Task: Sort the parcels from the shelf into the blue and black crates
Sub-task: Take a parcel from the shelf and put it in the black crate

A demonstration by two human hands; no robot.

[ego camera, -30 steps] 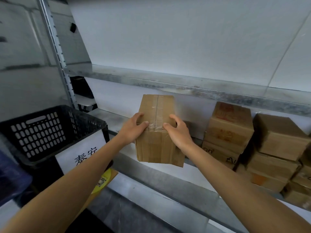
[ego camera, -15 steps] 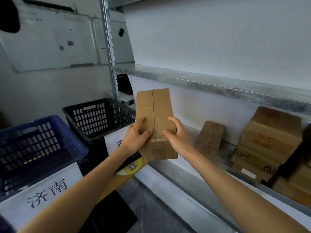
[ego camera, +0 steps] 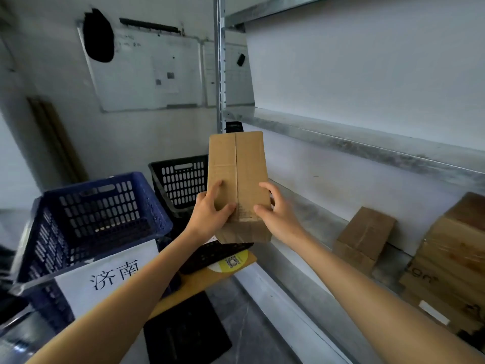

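Observation:
A tall brown cardboard parcel (ego camera: pixel 237 169) with a taped seam is held up in the air, clear of the shelf. My left hand (ego camera: pixel 210 215) grips its lower left side, and my right hand (ego camera: pixel 278 214) grips its lower right side. The parcel hangs in front of the black crate (ego camera: pixel 178 179), which stands behind and right of the blue crate (ego camera: pixel 97 206). The blue crate carries a white paper label (ego camera: pixel 110 274) with black characters. Its inside looks bare from here.
The metal shelf (ego camera: pixel 301 214) runs along the right, with a small brown box (ego camera: pixel 364 237) and a stack of larger boxes (ego camera: pixel 451 264) on it. An upright shelf post (ego camera: pixel 220 74) rises behind the parcel. A whiteboard (ego camera: pixel 147 72) hangs on the back wall.
Both hands have carried the parcel off the shelf and to the left, toward the crates. My view has turned left, so the blue crate has come into sight.

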